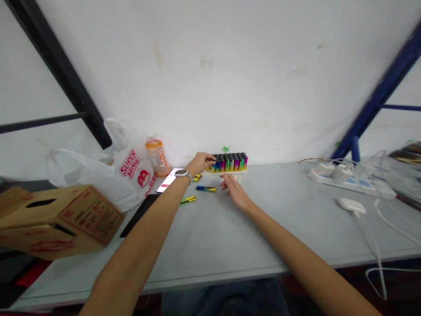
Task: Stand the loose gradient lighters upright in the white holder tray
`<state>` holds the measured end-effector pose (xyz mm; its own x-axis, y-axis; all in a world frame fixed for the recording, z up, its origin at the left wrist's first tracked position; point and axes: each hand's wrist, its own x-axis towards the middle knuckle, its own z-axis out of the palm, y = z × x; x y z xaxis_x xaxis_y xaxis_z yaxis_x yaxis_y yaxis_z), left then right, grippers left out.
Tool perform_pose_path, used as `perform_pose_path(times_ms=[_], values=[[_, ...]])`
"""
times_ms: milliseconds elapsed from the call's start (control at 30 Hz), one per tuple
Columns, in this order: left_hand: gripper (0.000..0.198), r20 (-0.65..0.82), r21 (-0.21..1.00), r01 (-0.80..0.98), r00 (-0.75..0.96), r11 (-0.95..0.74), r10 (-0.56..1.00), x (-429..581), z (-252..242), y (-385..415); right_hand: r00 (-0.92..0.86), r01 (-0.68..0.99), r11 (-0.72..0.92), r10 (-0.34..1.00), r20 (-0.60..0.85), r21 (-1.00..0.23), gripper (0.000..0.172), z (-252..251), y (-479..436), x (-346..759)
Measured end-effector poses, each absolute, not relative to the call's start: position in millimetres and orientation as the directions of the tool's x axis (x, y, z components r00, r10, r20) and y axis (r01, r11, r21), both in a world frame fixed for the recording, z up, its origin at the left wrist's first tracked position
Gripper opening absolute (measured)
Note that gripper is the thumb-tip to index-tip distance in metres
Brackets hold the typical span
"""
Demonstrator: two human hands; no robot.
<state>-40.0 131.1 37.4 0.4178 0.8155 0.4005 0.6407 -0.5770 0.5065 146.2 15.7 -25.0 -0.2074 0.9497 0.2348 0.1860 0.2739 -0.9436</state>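
Note:
Rows of shiny, rainbow-coloured lighters (232,163) with black tops stand upright in a shallow white tray (242,171) against the wall. At the tray's left end, my left hand (200,162) has its fingertips closed on a lighter, which they largely cover. My right hand (234,189) is low over the table in front of the tray, fingers loosely extended and apart, with nothing seen in them. Between the hands lies a blue-and-gold lighter (205,188). A green-and-yellow lighter (188,199) and some gold ones (197,177) lie near my left wrist.
Left of my arm are a lit phone (169,180), a dark flat object (140,215), an orange drink bottle (156,151), a white plastic bag (128,171) and a cardboard box (62,219). A power strip (355,182) and a white charger (351,205) with cables lie right.

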Motion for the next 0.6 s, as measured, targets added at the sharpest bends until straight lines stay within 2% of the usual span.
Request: perform_pose_path(times_ms=[200,433,500,600], values=[[0.023,0.529,0.470,0.590,0.406,-0.656,0.745,-43.4,21.8,125.8,-0.223,0.202,0.287,0.944,0.242,-0.936,0.042,-27.4,17.4,145.9],[0.029,0.504,0.602,0.523,0.337,-0.603,0.795,-52.7,11.5,126.8,-0.233,0.221,0.287,0.943,0.235,-0.932,0.042,-30.2,18.4,146.0],[0.029,0.499,0.588,0.533,0.353,-0.609,0.791,-55.9,11.4,129.5,-0.236,0.221,0.284,0.944,0.231,-0.933,0.043,-31.8,19.2,146.2],[0.029,0.529,0.487,0.592,0.385,-0.642,0.756,-58.6,9.1,131.1,-0.239,0.225,0.294,0.941,0.240,-0.929,0.044,-34.1,20.9,146.4]])
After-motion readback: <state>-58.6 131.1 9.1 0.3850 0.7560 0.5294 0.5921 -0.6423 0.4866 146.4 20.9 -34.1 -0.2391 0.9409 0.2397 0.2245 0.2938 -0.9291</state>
